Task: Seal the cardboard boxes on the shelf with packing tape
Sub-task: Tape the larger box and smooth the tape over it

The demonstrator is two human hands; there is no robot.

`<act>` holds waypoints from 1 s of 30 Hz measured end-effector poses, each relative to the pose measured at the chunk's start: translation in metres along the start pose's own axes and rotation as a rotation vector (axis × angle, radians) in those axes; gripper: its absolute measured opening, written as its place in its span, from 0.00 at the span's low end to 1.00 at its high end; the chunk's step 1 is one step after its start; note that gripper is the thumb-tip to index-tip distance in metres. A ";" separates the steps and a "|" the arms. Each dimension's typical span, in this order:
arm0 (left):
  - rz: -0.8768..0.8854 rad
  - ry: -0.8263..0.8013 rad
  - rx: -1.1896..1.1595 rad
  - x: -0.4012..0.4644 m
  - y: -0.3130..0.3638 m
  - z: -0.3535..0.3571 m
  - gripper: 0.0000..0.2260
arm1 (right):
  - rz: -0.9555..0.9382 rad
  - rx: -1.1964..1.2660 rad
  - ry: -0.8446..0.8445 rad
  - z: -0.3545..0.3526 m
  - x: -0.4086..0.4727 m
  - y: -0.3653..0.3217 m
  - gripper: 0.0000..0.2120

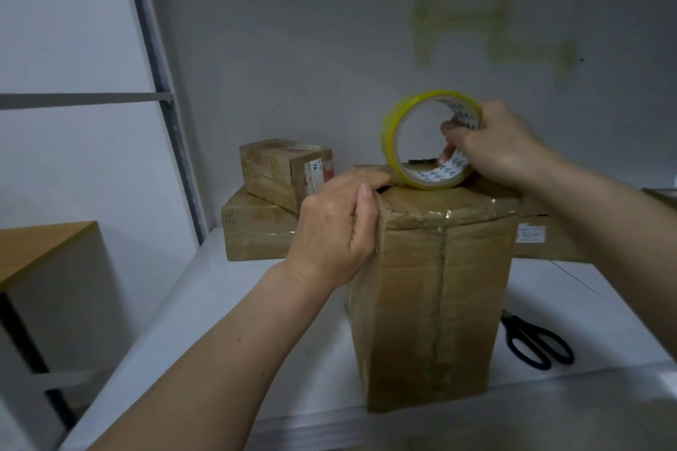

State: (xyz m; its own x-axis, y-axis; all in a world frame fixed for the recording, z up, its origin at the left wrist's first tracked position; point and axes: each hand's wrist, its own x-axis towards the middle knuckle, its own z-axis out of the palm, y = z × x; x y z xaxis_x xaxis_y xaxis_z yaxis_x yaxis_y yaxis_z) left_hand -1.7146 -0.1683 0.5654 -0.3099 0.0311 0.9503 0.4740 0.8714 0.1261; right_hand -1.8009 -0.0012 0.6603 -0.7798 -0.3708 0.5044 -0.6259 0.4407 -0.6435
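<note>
a person taped a tall cardboard box [436,286] at the front edge of a shelf [234,289]

the left hand [337,231] gripped the box's top left corner; the right hand [491,146], fingers hooked through the core, held the tape roll [395,143] on top. the strip could wrinkle or run crooked if the roll tipped. a small box [278,172] toward the back left corner bore a label reading "7r"; scissors [535,344] lay near the front edge, right
</note>
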 end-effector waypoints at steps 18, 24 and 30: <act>0.179 -0.347 0.060 0.007 -0.031 -0.035 0.18 | -0.052 -0.094 0.019 0.004 0.002 -0.001 0.05; 0.200 -0.413 0.100 0.011 -0.031 -0.053 0.15 | -0.084 0.085 0.056 0.011 0.001 -0.008 0.07; 0.167 -0.424 0.097 0.011 -0.025 -0.052 0.15 | -0.067 0.172 0.004 0.008 0.009 -0.025 0.09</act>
State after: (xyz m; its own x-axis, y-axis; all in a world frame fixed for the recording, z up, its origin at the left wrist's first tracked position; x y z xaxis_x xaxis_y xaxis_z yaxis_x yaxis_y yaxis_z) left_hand -1.6867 -0.2156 0.5874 -0.5552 0.3550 0.7522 0.4736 0.8784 -0.0651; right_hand -1.7921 -0.0222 0.6767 -0.7365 -0.3910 0.5520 -0.6649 0.2684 -0.6971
